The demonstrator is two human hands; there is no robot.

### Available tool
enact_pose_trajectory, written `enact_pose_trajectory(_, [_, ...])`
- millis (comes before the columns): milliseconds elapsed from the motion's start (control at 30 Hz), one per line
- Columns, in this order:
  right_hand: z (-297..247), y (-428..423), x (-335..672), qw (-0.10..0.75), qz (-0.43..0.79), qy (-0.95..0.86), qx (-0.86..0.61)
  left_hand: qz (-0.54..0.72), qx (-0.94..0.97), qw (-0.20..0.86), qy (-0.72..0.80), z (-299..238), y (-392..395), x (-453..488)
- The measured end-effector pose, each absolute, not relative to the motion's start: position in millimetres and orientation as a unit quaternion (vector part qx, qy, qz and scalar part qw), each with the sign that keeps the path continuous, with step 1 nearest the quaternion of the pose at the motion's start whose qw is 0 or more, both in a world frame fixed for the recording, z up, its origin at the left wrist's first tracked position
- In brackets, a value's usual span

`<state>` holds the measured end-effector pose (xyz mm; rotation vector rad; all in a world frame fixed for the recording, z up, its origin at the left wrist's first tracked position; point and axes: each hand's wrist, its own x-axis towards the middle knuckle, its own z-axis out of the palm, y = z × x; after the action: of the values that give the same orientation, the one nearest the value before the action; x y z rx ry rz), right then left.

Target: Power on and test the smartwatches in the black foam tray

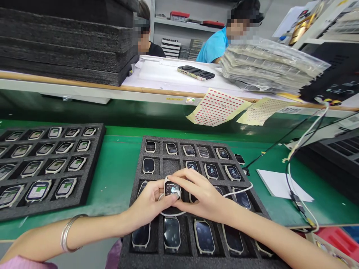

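Observation:
Both of my hands hold one smartwatch case (171, 188) above a black foam tray (139, 158). Its screen is lit and faces me. My left hand (153, 198) pinches it from the left, thumb on the lower part of the screen. From the right, my right hand (196, 192) grips its top and lower edge with fingers and thumb. A white cable (238, 189) runs beneath my hands; its end is hidden behind the watch. More strapless watches lie in the tray's compartments, some lit, some dark. One compartment (171, 167) in the second row holds no watch.
Another foam tray (97, 149) of watches lies at left. White paper (283, 185) and hanging cables (291, 179) are at right. The shelf ahead bears stacked black foam (67, 48), a phone (196, 73) and stacked clear plastic trays (269, 67). Two people sit beyond.

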<state>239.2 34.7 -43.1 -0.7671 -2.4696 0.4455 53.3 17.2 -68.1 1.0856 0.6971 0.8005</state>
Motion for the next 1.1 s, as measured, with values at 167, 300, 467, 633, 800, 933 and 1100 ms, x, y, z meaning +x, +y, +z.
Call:
enact_pose_trajectory(167, [-44.8, 35.1, 240.5, 0.256, 0.17, -0.91, -0.278, 0.359, 0.5, 0.722, 0.317, -67.9, 18.3, 54.2])
enact_pose_trajectory(300, [-45.7, 35.4, 240.9, 0.257, 0.178, -0.909, -0.276, 0.356, 0.507, 0.72, 0.312, -68.9, 18.9, 53.7])
enact_pose_trajectory(467, [-44.8, 35.1, 241.6, 0.24, 0.176, -0.912, -0.283, 0.353, 0.511, 0.716, 0.319, -68.4, 18.7, 53.6])
enact_pose_trajectory(633, [-45.9, 35.4, 242.5, 0.241, 0.177, -0.91, -0.286, 0.347, 0.508, 0.718, 0.327, -67.6, 18.2, 53.2])
enact_pose_trajectory(800, [-47.1, 35.9, 242.8, 0.243, 0.183, -0.908, -0.29, 0.344, 0.499, 0.724, 0.33, -66.7, 18.4, 53.5])
enact_pose_trajectory(933, [-47.9, 36.1, 242.4, 0.246, 0.185, -0.906, -0.292, 0.347, 0.492, 0.728, 0.327, -66.4, 18.7, 53.9])
enact_pose_trajectory(1100, [-48.4, 36.2, 241.9, 0.249, 0.184, -0.905, -0.293, 0.345, 0.489, 0.731, 0.328, -66.2, 19.1, 54.5])
